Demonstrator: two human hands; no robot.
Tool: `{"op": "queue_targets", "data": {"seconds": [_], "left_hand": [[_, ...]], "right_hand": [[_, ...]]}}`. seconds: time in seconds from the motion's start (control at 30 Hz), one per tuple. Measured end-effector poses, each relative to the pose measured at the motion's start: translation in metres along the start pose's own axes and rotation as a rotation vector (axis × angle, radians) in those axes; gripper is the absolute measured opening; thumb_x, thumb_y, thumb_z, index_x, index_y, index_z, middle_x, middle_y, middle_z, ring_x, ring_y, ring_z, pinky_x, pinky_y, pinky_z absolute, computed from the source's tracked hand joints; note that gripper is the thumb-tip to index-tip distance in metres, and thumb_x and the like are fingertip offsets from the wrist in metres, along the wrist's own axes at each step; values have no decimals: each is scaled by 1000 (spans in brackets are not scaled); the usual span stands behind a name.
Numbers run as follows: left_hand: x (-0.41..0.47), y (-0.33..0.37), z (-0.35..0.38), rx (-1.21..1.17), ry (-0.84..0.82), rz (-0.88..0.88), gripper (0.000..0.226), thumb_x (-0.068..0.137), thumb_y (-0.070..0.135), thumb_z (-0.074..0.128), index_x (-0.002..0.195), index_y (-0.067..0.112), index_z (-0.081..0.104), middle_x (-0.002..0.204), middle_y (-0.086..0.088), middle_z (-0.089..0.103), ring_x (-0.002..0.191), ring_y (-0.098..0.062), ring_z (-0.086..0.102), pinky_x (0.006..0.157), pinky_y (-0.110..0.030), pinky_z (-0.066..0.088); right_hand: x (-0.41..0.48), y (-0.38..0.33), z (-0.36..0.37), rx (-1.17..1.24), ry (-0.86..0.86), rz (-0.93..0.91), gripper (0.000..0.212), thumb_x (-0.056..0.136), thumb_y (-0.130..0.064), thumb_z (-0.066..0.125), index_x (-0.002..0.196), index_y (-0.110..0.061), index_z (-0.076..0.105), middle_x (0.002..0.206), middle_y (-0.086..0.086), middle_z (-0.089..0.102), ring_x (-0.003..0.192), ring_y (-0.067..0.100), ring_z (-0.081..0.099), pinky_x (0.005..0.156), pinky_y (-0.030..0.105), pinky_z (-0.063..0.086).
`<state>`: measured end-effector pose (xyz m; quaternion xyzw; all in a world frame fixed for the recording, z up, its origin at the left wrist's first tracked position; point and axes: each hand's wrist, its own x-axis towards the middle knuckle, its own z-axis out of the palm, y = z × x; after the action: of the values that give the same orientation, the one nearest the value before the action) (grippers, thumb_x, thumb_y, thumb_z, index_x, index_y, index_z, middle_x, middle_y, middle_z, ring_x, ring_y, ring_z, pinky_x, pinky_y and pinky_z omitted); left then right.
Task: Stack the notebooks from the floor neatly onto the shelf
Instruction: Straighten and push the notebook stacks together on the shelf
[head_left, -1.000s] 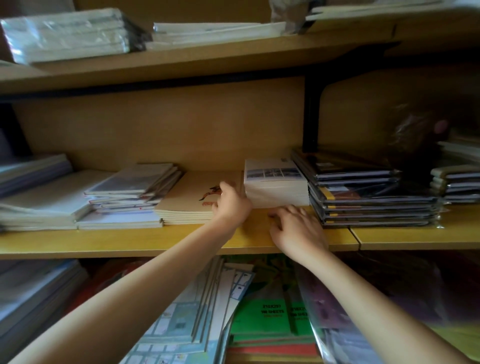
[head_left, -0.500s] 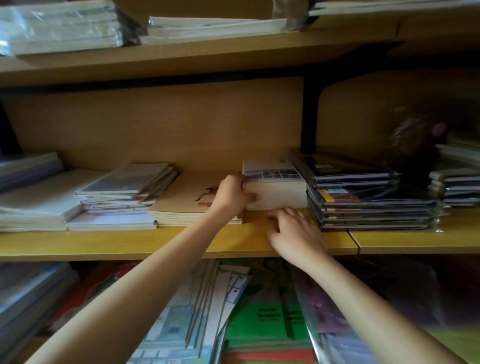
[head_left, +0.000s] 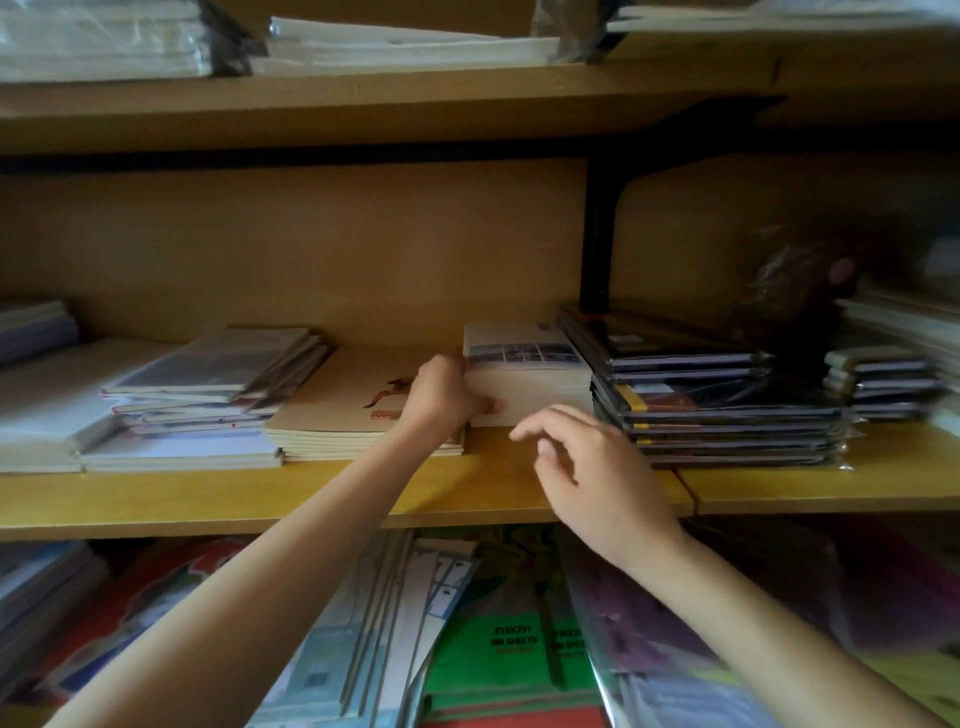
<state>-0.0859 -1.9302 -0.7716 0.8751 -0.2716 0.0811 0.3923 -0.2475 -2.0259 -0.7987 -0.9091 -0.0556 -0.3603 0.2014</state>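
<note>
A thick stack of white-covered notebooks (head_left: 530, 379) with a strip of small photos on top stands on the middle wooden shelf (head_left: 260, 493). My left hand (head_left: 441, 397) presses against the stack's left front corner, thumb on its front face. My right hand (head_left: 587, 467) hovers just in front of the stack, fingers spread and holding nothing. A tan notebook pile (head_left: 353, 410) with a red figure on its cover lies directly left of the stack, partly under my left hand.
A plastic-wrapped dark notebook pile (head_left: 701, 395) sits tight against the stack's right side. More piles (head_left: 208, 384) lie further left and at the far right (head_left: 883, 379). A black bracket (head_left: 597, 234) rises behind. Green pads (head_left: 519, 644) and other stationery fill the shelf below.
My left hand moved from the tan pile onto the white stack's left corner. My right hand lifted off the shelf and drew back a little, fingers spreading.
</note>
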Motion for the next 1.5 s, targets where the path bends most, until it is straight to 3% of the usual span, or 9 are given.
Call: {"op": "queue_targets", "data": {"seconds": [0.13, 0.37, 0.47, 0.6, 0.87, 1.0, 1.13, 1.3, 1.5], "left_hand": [[3, -2, 8, -41, 67, -38, 39, 76, 15, 75, 112, 7, 63, 111, -10, 66, 99, -25, 61, 77, -31, 49], [0, 5, 15, -55, 110, -90, 34, 81, 11, 70, 114, 5, 62, 111, -13, 64, 99, -29, 60, 81, -38, 53], [-1, 6, 13, -56, 101, -106, 31, 81, 12, 70, 110, 4, 62, 106, -13, 65, 93, -27, 60, 73, -35, 52], [0, 8, 11, 3, 75, -118, 20, 81, 15, 70, 96, 4, 62, 93, -12, 64, 69, -20, 54, 51, -26, 39], [-1, 13, 9, 13, 93, -136, 28, 77, 15, 75, 98, 1, 63, 96, -14, 65, 80, -27, 59, 65, -35, 49], [-5, 13, 9, -5, 67, -132, 28, 83, 15, 69, 106, 2, 61, 100, -13, 64, 80, -24, 56, 61, -31, 46], [-7, 9, 9, -27, 29, -71, 37, 88, 27, 62, 117, 5, 56, 104, -9, 62, 80, -20, 54, 55, -25, 41], [-14, 4, 13, 81, 148, 38, 32, 92, 22, 57, 121, 9, 59, 94, -10, 67, 65, -13, 55, 57, -23, 43], [-12, 4, 18, 193, 178, 62, 19, 94, 18, 52, 109, 13, 62, 92, -4, 65, 69, -14, 54, 61, -27, 45]], "right_hand": [[-15, 32, -51, -303, 539, -134, 24, 78, -7, 49, 97, -6, 64, 100, 6, 61, 98, 22, 54, 87, 26, 33], [-26, 111, -67, -48, 821, 712, 45, 89, -17, 55, 129, -5, 37, 136, 21, 32, 118, 37, 42, 95, 42, 35], [-26, 119, -69, 155, 677, 932, 61, 93, -33, 52, 141, -11, 22, 145, 17, 30, 122, 35, 44, 87, 34, 36], [-27, 113, -63, -49, 458, 912, 92, 82, -64, 49, 147, -13, 9, 149, 19, 27, 130, 38, 39, 100, 46, 38], [-26, 104, -66, -222, 195, 936, 138, 42, -91, 42, 147, -15, -5, 147, 21, 15, 124, 39, 42, 87, 43, 49], [-26, 104, -75, -191, 91, 965, 140, 41, -92, 39, 147, -16, -11, 151, 22, 6, 135, 41, 27, 102, 49, 40], [-29, 97, -73, -503, 84, 750, 133, 50, -98, 22, 149, -13, -3, 152, 29, -13, 143, 40, -12, 112, 56, -7], [-26, 77, -49, -613, -82, 191, 98, 70, -85, 19, 149, -33, -8, 154, 10, -24, 141, 32, -21, 113, 51, -12], [-17, 75, -30, -638, -234, 305, 72, 92, -63, 20, 145, -36, -21, 155, -2, -26, 138, 22, -33, 106, 48, -25]]}}
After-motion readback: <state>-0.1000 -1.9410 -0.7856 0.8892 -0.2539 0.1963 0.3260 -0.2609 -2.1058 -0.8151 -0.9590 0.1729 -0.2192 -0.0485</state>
